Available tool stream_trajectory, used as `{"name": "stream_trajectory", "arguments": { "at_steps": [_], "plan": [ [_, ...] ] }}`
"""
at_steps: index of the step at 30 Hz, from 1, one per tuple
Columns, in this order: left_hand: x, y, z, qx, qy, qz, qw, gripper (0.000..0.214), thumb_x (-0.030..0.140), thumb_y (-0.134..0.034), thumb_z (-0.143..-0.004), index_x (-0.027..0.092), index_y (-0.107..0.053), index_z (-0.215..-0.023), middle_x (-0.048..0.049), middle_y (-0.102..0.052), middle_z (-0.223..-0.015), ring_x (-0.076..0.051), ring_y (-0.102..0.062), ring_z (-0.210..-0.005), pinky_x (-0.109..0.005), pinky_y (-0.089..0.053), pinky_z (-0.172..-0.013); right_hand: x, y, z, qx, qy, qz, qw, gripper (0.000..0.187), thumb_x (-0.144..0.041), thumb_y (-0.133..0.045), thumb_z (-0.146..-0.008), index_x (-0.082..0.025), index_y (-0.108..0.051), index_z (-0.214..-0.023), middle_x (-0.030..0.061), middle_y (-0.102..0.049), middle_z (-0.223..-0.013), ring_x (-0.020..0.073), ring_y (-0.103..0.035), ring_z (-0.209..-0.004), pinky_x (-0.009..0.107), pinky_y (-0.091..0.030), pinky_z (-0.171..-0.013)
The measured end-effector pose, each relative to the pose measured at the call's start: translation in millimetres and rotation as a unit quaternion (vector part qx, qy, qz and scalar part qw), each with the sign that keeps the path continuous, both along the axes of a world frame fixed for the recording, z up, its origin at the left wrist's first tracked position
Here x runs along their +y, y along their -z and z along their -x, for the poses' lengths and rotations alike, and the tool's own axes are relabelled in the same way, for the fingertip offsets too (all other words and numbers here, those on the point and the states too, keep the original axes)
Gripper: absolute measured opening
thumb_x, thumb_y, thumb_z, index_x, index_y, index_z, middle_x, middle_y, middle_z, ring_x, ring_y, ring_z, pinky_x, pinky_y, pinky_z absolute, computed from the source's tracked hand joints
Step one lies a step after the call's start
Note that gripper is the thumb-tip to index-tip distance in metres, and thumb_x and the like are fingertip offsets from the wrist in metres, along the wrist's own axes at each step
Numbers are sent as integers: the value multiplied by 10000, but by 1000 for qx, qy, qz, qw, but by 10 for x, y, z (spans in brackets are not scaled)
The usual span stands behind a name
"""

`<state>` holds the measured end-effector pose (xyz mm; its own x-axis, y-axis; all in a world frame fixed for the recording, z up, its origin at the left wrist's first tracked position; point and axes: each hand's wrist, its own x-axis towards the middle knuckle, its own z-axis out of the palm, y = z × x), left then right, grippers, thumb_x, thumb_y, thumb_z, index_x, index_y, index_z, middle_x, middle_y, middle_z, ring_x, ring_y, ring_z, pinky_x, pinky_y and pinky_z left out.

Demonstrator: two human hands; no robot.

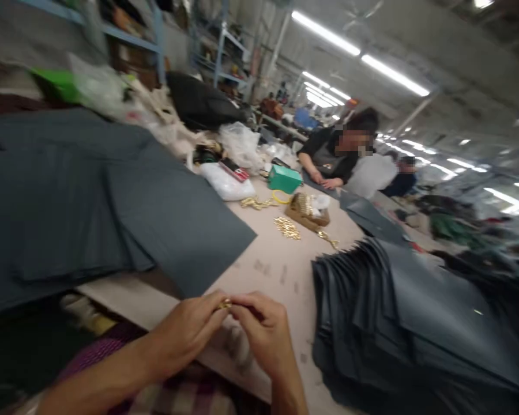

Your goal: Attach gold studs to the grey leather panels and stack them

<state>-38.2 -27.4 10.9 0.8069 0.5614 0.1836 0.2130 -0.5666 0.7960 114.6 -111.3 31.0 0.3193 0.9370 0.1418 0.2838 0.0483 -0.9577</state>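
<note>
My left hand (194,323) and my right hand (263,328) meet over the table's near edge. Between their fingertips is a small gold metal piece (224,304), mostly covered and blurred, so its exact kind does not show. Both hands are closed in a pinch around it. Farther up the table (268,271) lies a spread of small gold pieces (287,227). Behind it stands an open cardboard box (305,216) with more gold pieces and some white wrapping inside. Further gold pieces (257,202) lie in a strip to the left.
Dark grey sheets (177,213) cover the left side, one corner reaching onto the table. A thick stack of dark sheets (415,300) fills the right. A green box (284,178) and a white plastic bag (227,181) stand farther back. A co-worker (335,150) bends over the far end.
</note>
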Motion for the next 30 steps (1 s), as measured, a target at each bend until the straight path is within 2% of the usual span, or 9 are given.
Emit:
{"name": "stream_trajectory", "arguments": {
  "at_steps": [4,8,16,30],
  "plan": [
    [7,11,142,61,13,-46,997,266,231,-292,-1017,199,-555,-1019,-50,-672,-965,-189,-659,-897,-286,-500,-823,14,108,10,-28,-39,35,998,185,-220,-644,-871,-266,-781,-988,11,-759,-868,132,-683,-738,207,-517,-669],
    [10,66,143,69,23,-48,996,237,206,-314,-1010,176,-548,-1034,-62,-665,-954,-218,-659,-878,-326,-497,-775,-13,110,57,-41,-39,55,997,196,-210,-636,-856,-246,-782,-980,26,-771,-879,149,-711,-744,219,-545,-680],
    [25,117,141,69,35,-56,995,182,170,-338,-998,192,-518,-1003,-41,-647,-913,-218,-646,-826,-330,-482,-725,9,145,42,32,-33,82,996,181,-250,-657,-841,-205,-792,-953,62,-771,-835,183,-727,-743,256,-589,-696],
    [25,149,141,72,44,-23,996,226,199,-288,-1012,184,-514,-1018,-67,-646,-939,-226,-633,-860,-344,-483,-769,13,191,36,90,-27,114,989,184,-300,-700,-828,-191,-799,-939,69,-764,-798,183,-718,-721,265,-594,-679]
  ]
}}
